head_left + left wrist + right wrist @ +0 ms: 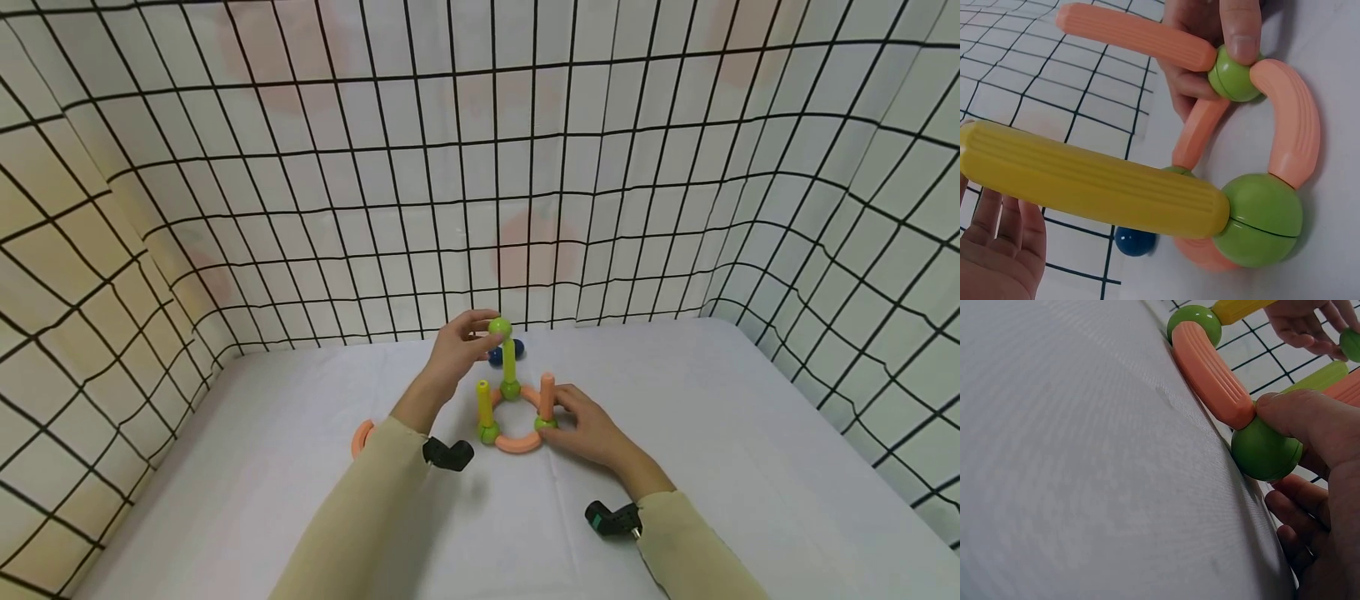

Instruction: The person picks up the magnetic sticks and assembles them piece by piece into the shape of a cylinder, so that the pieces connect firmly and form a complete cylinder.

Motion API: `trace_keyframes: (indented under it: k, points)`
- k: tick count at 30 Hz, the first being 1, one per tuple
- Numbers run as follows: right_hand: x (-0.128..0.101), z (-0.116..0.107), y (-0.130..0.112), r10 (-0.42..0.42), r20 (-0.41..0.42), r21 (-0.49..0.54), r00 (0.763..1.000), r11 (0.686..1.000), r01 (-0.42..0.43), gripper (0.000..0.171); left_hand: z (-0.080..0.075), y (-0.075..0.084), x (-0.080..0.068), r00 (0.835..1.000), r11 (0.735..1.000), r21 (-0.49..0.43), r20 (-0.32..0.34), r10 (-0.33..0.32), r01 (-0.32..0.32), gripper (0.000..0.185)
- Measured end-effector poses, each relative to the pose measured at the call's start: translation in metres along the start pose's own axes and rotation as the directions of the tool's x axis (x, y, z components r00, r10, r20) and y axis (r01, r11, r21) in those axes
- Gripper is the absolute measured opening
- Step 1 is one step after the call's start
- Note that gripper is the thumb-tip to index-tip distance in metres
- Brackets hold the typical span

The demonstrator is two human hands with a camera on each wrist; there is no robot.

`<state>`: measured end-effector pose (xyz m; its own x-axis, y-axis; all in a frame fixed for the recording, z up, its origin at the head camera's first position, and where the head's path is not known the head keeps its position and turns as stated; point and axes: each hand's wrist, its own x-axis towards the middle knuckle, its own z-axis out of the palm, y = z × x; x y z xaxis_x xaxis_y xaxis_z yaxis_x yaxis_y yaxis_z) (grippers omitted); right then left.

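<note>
From where I stand, the left hand [453, 350] pinches a glossy light-green ball [500, 328] between thumb and fingers, right at the top of a lime-green ribbed rod [509, 362]. Ball and rod end almost line up, the ball a touch to the left; whether they actually meet, I can't tell. That rod's long axis runs upright, its free end pointing up to the left hand, which is the nearer of the two; its foot sits on a green ball [510, 390] at the far side of a ring of orange curved pieces [517, 443] lying on the white cloth [750, 433]. The right hand [592, 429] grips the ring's right-hand green ball [1266, 450], thumb against it. Above that ball a straight orange rod [547, 398] points up, and at the ring's left a yellow ribbed rod [484, 404] stands likewise. Dark blue balls [518, 348] lie just behind.
</note>
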<state>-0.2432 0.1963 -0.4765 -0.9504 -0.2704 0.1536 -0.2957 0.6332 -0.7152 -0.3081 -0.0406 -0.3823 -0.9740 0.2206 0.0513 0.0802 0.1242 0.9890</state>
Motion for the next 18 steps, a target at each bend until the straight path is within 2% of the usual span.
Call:
trace_keyframes:
  k: [10,18]
  points:
    - [0.0003,0.0015,0.0015,0.017,0.001,0.004,1.000,1.000,-0.017,0.050,0.0037,-0.0031,0.0021,0.999,0.999,0.047,0.033,0.020,-0.022,0.036]
    - [0.0017,0.0010,0.0021,0.006,0.000,0.003,1.000,1.000,-0.006,0.049,0.0054,-0.0052,0.0051,0.999,0.999,0.026,0.038,0.028,-0.029,0.037]
